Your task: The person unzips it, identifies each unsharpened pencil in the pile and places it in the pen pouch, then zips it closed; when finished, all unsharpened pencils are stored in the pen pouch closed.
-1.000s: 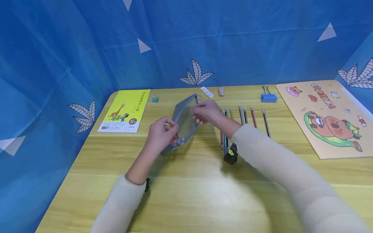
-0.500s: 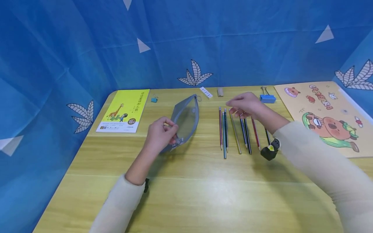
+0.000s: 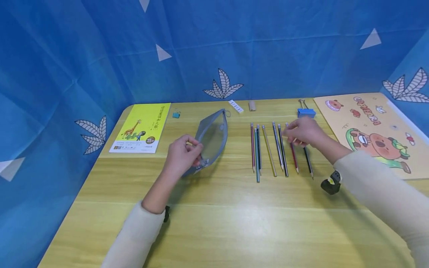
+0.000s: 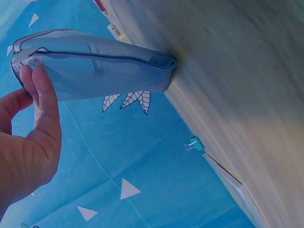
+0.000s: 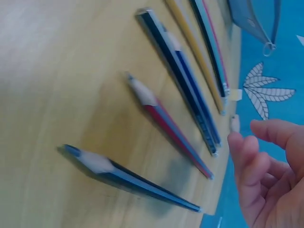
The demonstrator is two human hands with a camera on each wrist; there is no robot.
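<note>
My left forearm (image 3: 134,234) slants up and inward, its pale sleeve ending short of the bare wrist (image 3: 160,195). My left hand (image 3: 182,153) has its thumb and fingers drawn into a pinch; the left wrist view shows two fingers (image 4: 46,92) side by side. My right forearm (image 3: 372,186) comes in from the lower right, its wrist (image 3: 335,149) also bare beyond the cuff. My right hand (image 3: 304,130) points inward, fingers loosely bent, with a gap between thumb and fingertips in the right wrist view. My two hands are well apart.
</note>
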